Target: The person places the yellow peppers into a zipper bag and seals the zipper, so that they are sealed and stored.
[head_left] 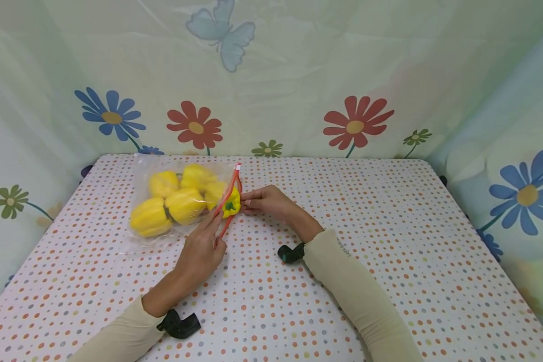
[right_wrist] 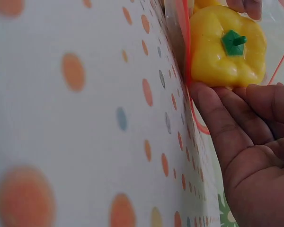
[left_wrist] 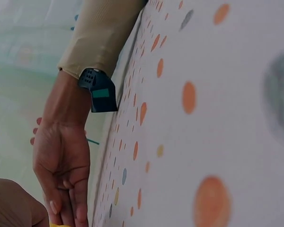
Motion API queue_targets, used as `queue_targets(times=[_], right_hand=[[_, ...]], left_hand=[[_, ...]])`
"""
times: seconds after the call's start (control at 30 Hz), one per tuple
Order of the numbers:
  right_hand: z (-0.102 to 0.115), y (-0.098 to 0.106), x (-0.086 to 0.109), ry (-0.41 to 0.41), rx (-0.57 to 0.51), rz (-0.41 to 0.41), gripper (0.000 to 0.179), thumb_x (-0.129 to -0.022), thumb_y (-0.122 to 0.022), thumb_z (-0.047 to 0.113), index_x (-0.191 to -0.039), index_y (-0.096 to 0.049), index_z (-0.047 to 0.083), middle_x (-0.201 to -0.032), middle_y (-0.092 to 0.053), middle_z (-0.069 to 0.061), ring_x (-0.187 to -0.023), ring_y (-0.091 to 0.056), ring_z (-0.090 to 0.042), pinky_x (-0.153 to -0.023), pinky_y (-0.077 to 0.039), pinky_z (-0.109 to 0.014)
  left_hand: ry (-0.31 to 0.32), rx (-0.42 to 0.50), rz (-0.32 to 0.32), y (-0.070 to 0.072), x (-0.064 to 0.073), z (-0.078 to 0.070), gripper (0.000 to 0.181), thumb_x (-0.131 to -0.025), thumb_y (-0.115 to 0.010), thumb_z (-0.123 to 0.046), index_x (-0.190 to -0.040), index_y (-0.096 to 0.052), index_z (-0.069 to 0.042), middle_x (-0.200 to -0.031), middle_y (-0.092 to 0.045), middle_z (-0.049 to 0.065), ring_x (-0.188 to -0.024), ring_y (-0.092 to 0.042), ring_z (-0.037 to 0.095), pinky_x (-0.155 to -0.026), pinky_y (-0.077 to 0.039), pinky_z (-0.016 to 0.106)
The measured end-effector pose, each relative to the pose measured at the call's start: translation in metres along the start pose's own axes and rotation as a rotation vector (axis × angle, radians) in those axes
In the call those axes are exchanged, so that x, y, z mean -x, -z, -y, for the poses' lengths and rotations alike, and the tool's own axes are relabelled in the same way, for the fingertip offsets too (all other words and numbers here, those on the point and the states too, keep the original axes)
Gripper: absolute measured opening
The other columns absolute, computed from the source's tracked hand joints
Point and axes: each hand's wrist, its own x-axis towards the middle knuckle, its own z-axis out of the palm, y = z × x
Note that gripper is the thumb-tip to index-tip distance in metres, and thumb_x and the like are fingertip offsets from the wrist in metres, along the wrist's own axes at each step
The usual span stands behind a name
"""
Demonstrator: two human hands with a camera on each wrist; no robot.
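A clear plastic bag [head_left: 141,173] with a red zip strip [head_left: 224,193] lies at the left of the table, several yellow bell peppers [head_left: 185,205] inside it. My left hand [head_left: 203,249] pinches the strip at the near side of the bag's mouth. In that mouth sits another yellow bell pepper [right_wrist: 210,66], its green stem facing outward. Fairly straight fingers of my right hand [head_left: 271,200] touch its outer side, thumb close beside them. At the top of the right wrist view, left fingertips [right_wrist: 251,7] show by the pepper.
A white dotted cloth covers the table [head_left: 366,221]. Behind it hangs a curtain [head_left: 289,75] printed with flowers and a butterfly. Both wrists wear a black camera mount, one by the left sleeve [head_left: 179,324] and one by the right [head_left: 291,253].
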Motion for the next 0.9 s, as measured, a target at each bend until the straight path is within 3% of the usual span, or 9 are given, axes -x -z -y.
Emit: queue_targets(times=[0.1, 0.23, 0.4, 0.63, 0.9], right_hand=[[0.001, -0.002, 0.001, -0.005, 0.043, -0.004, 0.031, -0.097, -0.054, -0.002, -0.127, -0.06, -0.008, -0.12, -0.065, -0.019, -0.106, -0.065, -0.024, -0.085, -0.052, -0.032], [0.003, -0.005, 0.001, -0.012, 0.114, -0.037, 0.031, -0.098, -0.054, 0.002, -0.128, -0.061, -0.004, -0.121, -0.066, -0.014, -0.104, -0.065, -0.019, -0.085, -0.052, -0.029], [0.003, -0.008, 0.0, -0.014, 0.101, -0.053, 0.033, -0.098, -0.053, 0.001, -0.13, -0.06, -0.001, -0.123, -0.065, -0.011, -0.106, -0.064, -0.018, -0.086, -0.051, -0.028], [0.002, -0.01, 0.0, 0.011, 0.092, -0.016, 0.037, -0.097, -0.05, -0.005, -0.133, -0.057, -0.001, -0.127, -0.063, -0.011, -0.11, -0.062, -0.018, -0.087, -0.05, -0.027], [0.005, -0.015, 0.001, 0.041, 0.332, 0.03, 0.048, -0.097, -0.053, 0.008, -0.145, -0.048, 0.011, -0.137, -0.056, -0.002, -0.119, -0.054, -0.011, -0.095, -0.045, -0.028]], left_hand=[[-0.001, -0.015, 0.008, 0.001, -0.001, 0.0, 0.059, -0.079, -0.06, 0.009, -0.137, -0.047, 0.011, -0.145, -0.042, 0.024, -0.109, -0.055, 0.029, -0.05, -0.039, 0.024], [-0.007, -0.033, 0.025, 0.001, -0.002, -0.001, 0.058, -0.079, -0.061, 0.009, -0.136, -0.049, 0.011, -0.143, -0.044, 0.025, -0.125, -0.049, 0.031, -0.064, -0.049, 0.03], [-0.004, -0.047, 0.036, 0.002, -0.002, -0.001, 0.059, -0.079, -0.061, 0.009, -0.136, -0.049, 0.01, -0.143, -0.044, 0.024, -0.126, -0.049, 0.032, -0.073, -0.05, 0.036], [-0.007, -0.062, 0.027, 0.003, -0.002, 0.0, 0.06, -0.078, -0.061, 0.01, -0.137, -0.049, 0.01, -0.143, -0.045, 0.023, -0.126, -0.049, 0.032, -0.087, -0.05, 0.042], [-0.02, -0.038, 0.024, 0.001, -0.003, 0.0, 0.062, -0.077, -0.061, 0.011, -0.137, -0.047, 0.011, -0.145, -0.043, 0.024, -0.129, -0.046, 0.029, -0.088, -0.05, 0.041]])
